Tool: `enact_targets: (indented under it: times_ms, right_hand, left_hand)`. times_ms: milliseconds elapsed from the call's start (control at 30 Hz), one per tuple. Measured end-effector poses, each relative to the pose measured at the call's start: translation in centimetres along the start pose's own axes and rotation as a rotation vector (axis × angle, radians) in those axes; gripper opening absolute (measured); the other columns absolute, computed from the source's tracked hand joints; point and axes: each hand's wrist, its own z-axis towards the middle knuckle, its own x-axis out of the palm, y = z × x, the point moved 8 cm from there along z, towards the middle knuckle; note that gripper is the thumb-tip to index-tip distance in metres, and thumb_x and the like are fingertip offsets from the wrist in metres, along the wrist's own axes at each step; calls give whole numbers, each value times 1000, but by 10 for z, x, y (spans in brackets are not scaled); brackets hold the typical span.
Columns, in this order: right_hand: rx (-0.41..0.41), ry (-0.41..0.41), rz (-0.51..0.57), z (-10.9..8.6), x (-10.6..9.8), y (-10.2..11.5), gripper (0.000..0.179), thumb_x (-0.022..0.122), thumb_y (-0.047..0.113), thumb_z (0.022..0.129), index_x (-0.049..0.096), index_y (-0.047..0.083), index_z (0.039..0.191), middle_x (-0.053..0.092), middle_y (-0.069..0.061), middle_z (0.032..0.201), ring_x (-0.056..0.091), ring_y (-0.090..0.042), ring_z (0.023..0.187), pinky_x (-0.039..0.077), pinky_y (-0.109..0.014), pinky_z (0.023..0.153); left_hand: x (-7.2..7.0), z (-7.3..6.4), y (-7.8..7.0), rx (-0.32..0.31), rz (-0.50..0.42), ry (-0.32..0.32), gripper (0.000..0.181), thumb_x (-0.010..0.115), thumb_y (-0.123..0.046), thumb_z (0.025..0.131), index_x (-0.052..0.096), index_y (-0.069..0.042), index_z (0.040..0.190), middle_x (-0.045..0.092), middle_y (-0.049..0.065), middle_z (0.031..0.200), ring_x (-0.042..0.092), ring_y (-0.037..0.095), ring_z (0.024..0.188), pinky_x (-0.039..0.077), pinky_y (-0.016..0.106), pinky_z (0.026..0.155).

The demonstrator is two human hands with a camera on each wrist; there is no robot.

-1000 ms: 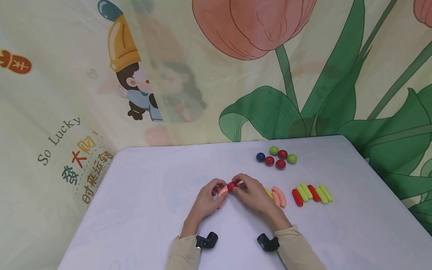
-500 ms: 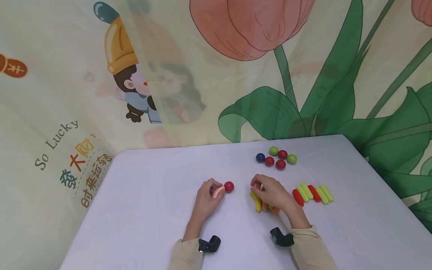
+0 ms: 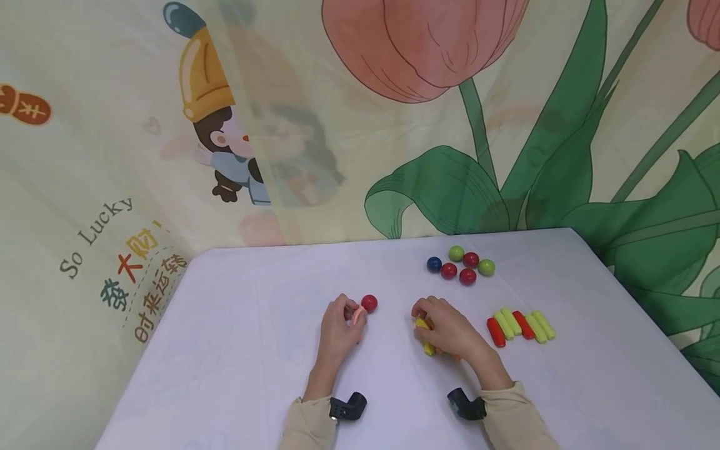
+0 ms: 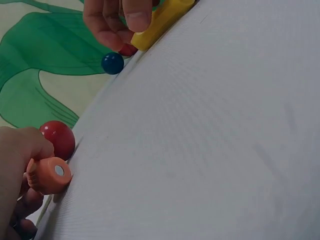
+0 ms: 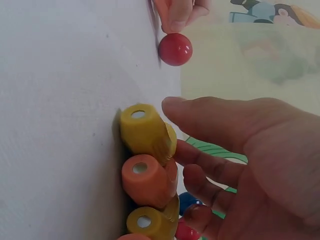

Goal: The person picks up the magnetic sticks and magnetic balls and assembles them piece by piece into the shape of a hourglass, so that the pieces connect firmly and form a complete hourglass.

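Note:
My left hand [image 3: 337,328] pinches a curved salmon-coloured piece [image 4: 49,176] with a small silver disc in its end. A shiny red ball [image 3: 369,303] sits right at the far end of that piece. Over the row of curved pieces is my right hand [image 3: 450,328], its thumb and fingers spread around the nearest yellow curved piece [image 5: 142,132]. In the right wrist view the thumb stands off from this piece, while the index fingertip is right behind it. Beside it lie an orange curved piece [image 5: 145,180] and a second yellow one [image 5: 150,222], partly hidden from the head view by the hand.
Several red, green and blue balls [image 3: 467,277] are grouped at the back of the white table [image 3: 253,350]. Right of my right hand lies a row of red and light green sticks [image 3: 509,322]. A printed cloth [image 3: 315,125] hangs behind the table.
My right hand has let go of the red ball and moved right to the curved pieces. My left hand has shifted slightly left with the salmon piece, and the red ball has moved along with it.

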Motion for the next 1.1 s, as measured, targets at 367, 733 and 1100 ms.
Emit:
enact_targets:
  times_ms: [367, 733, 1100]
  right_hand:
    - [49, -6, -64, -5, 0, -4, 28, 75, 17, 79, 59, 16, 103, 52, 1, 86, 49, -12, 72, 43, -25, 60]
    - [97, 13, -39, -2, -2, -8, 29, 75, 19, 80, 59, 15, 104, 54, -1, 84, 50, -14, 66, 43, -26, 56]
    - [64, -40, -75, 0, -4, -4, 22, 73, 20, 80, 62, 12, 98, 54, 1, 77, 49, -14, 65, 42, -26, 57]
  left_hand:
    - [5, -2, -3, 18, 57, 28, 34, 65, -9, 78, 56, -13, 111, 58, 1, 90, 41, 6, 59, 35, 19, 53]
    - [6, 1, 0, -18, 103, 83, 38, 69, -26, 84, 60, -17, 119, 58, -1, 92, 44, 8, 67, 37, 21, 60]
    - [4, 2, 5, -90, 34, 92, 36, 71, -24, 82, 61, -16, 116, 56, -2, 90, 46, 9, 74, 40, 20, 62]
